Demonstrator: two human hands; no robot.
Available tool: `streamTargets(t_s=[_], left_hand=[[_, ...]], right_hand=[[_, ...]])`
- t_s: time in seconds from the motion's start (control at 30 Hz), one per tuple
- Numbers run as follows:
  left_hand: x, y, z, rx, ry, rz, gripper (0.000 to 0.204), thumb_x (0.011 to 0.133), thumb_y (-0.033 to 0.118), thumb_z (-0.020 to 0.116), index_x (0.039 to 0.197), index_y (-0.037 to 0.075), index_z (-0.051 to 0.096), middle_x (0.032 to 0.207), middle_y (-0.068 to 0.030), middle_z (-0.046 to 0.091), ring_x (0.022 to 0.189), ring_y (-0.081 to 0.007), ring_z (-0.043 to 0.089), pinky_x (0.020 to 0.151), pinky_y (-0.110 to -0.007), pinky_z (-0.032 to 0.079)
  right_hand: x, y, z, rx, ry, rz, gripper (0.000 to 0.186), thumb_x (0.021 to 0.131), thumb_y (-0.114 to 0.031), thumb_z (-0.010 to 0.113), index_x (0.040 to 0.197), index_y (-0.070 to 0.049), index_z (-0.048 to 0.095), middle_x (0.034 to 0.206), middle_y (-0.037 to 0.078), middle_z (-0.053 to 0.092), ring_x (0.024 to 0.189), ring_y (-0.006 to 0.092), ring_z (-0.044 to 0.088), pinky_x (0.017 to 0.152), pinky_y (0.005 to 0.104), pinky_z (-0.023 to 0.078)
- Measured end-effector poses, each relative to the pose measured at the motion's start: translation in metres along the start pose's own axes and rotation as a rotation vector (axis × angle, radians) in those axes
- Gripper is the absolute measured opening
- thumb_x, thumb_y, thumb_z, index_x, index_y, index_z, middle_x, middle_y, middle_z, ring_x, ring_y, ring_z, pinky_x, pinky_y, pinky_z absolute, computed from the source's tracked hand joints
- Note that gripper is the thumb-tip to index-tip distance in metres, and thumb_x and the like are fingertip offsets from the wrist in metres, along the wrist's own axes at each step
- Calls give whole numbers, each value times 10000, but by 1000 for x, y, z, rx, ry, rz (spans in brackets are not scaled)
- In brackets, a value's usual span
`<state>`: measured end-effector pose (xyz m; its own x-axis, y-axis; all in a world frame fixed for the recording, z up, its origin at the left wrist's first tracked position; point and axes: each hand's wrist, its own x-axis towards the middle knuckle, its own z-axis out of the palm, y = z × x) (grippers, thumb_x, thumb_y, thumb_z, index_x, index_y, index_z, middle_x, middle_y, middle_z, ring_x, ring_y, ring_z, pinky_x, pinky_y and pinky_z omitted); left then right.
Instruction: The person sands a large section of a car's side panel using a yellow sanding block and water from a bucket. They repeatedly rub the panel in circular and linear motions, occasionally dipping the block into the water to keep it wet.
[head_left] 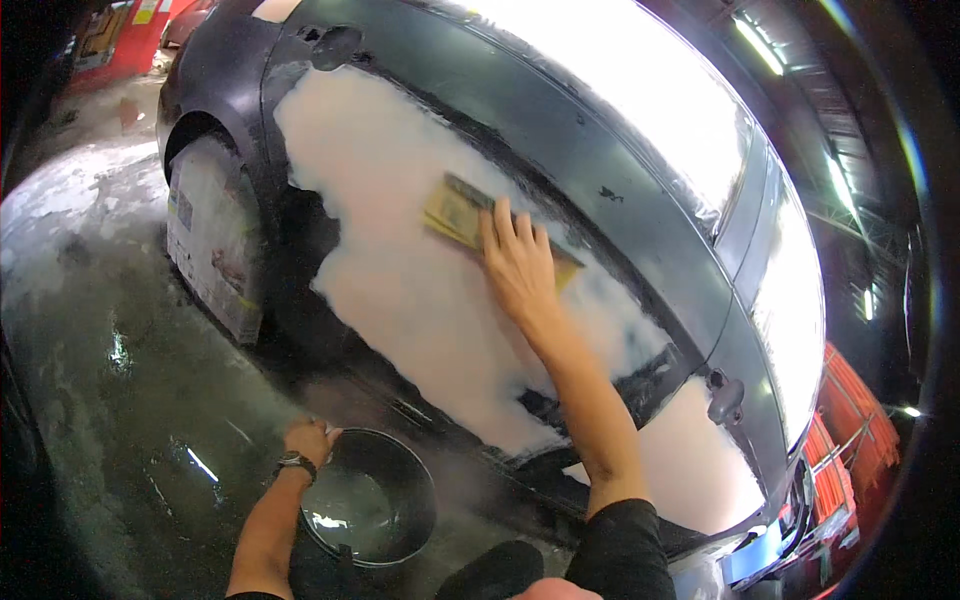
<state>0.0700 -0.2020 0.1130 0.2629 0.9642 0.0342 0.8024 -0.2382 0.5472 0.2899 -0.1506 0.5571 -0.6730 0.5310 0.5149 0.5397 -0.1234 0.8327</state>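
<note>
My right hand [520, 262] presses a long sanding block [458, 212] with yellowish sandpaper against the car door [610, 190]. Its fingers lie over the block's upper edge, slightly apart. Under the block, a broad patch of pale pinkish body filler [400, 290] covers much of the dark door. Low on the left, my left hand [310, 440], with a watch on the wrist, is closed at the rim of a black bucket [425, 480] holding water. A small whitish bit shows at its fingers; I cannot tell what it is.
A paper-covered wheel [215, 225] stands at the left. Wet, shiny floor [110, 330] runs beside the car. White sheeting [640, 80] covers the windows. Another filler patch [690, 455] lies on the neighbouring panel, below a door handle [727, 398]. Red-orange slatted material [850, 440] is at the right.
</note>
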Motion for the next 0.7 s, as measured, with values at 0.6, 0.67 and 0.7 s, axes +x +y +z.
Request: streamTargets(t_s=[0.6,0.67,0.7], left_hand=[[-1,6,1,-12,65,44,557,994,551,564,1121,38,739,1146,-212,658,1017,-381,659,873,-472,547],[-3,3,-4,3,58,40,551,995,545,566,1121,38,740,1166,-215,654,1017,-381,661,881,-472,548],[-3,1,1,-9,70,31,547,996,543,567,1119,40,741,1176,-216,653,1016,-381,662,884,-472,549]], right_hand=[[70,1,-2,-30,-113,107,439,887,-143,627,1307,-13,628,1399,187,534,1156,344,583,905,477,512],[42,0,0,15,-50,96,426,888,-143,627,1288,2,626,1394,184,531,1160,344,582,912,483,512],[32,-2,-1,23,-44,94,419,890,-142,625,1283,1,627,1390,182,530,1159,340,583,912,482,512]])
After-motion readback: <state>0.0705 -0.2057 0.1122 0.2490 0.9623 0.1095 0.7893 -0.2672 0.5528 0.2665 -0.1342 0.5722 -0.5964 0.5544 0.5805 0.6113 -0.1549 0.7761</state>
